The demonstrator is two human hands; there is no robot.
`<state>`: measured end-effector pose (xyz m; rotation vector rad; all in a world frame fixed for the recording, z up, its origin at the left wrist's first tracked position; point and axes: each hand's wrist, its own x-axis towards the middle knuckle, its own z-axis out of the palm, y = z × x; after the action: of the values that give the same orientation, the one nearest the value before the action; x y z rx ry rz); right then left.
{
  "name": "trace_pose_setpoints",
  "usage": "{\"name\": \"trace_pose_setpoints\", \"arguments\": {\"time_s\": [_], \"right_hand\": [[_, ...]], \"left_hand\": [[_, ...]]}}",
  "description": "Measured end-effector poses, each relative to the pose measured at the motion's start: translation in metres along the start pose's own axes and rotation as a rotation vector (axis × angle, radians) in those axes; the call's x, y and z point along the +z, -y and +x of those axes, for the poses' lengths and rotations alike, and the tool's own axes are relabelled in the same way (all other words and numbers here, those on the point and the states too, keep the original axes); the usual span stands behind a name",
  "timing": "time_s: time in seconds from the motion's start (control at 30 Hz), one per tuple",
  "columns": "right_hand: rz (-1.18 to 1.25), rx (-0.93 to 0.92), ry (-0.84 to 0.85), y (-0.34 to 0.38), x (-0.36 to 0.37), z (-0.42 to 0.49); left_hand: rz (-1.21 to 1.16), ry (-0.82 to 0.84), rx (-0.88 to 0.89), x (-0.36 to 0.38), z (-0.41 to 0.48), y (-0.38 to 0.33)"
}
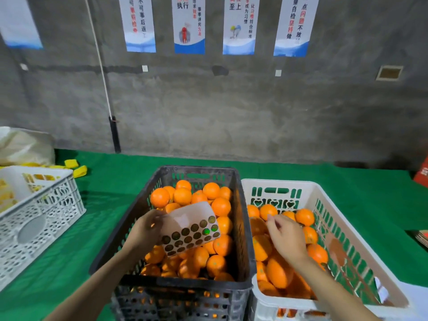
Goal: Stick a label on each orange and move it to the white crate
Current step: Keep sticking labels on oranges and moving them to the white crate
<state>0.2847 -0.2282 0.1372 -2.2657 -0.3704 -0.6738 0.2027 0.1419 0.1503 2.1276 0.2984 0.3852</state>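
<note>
A black crate (143,218) in the middle holds several unlabelled oranges (183,195). To its right stands the white crate (347,239), also holding several oranges (304,216). My left hand (148,228) grips a label sheet (192,228) with several round stickers, held above the black crate. My right hand (284,237) hovers over the oranges in the white crate, fingers loosely curled with nothing seen in them. Whether its fingertips touch an orange I cannot tell.
Both crates stand on a green table cover (115,177). Another white crate (41,209) sits at the left, with yellow items (78,169) and a pale bag (23,147) behind it. A grey wall with posters rises behind. A red box (422,172) is at the far right.
</note>
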Motion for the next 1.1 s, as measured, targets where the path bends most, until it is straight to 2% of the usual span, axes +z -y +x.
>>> {"name": "trace_pose_setpoints", "arguments": {"time_s": [0.17, 0.27, 0.33, 0.4, 0.47, 0.53, 0.63, 0.77, 0.83, 0.9, 0.97, 1.1], "right_hand": [[0.073, -0.261, -0.002, 0.108, 0.034, 0.02], [-0.02, -0.397, 0.098, 0.157, 0.074, 0.018], [-0.064, -0.27, 0.179, 0.163, 0.104, 0.009], [-0.112, -0.084, 0.216, 0.154, 0.124, 0.0], [-0.183, -0.023, 0.219, 0.14, 0.132, -0.002], [-0.153, 0.025, 0.222, 0.129, 0.131, 0.001], [0.13, 0.255, 0.276, 0.129, 0.125, 0.005], [0.418, 0.275, 0.358, 0.14, 0.125, -0.001], [0.476, 0.236, 0.306, 0.142, 0.12, 0.001], [0.47, 0.198, 0.172, 0.145, 0.114, 0.002], [0.421, 0.17, 0.036, 0.146, 0.112, 0.001], [0.333, 0.16, -0.08, 0.141, 0.113, 0.002]], "left_hand": [[-0.516, -0.115, -0.174, 0.01, 0.004, -0.018], [-0.532, -0.161, -0.194, 0.019, -0.005, -0.027], [-0.439, -0.189, -0.168, 0.02, -0.011, -0.025], [-0.245, -0.195, -0.122, 0.015, -0.016, -0.02], [-0.01, -0.191, -0.062, 0.014, -0.021, -0.017], [0.09, -0.205, 0.019, 0.019, -0.025, -0.019], [0.01, -0.221, -0.007, 0.025, -0.021, -0.023], [-0.155, -0.311, -0.127, 0.017, -0.014, -0.017], [-0.194, -0.372, -0.186, 0.012, -0.013, -0.016], [-0.28, -0.373, -0.215, 0.012, -0.013, -0.019], [-0.376, -0.295, -0.204, 0.013, -0.015, -0.023], [-0.506, -0.147, -0.242, 0.015, -0.017, -0.024]]}}
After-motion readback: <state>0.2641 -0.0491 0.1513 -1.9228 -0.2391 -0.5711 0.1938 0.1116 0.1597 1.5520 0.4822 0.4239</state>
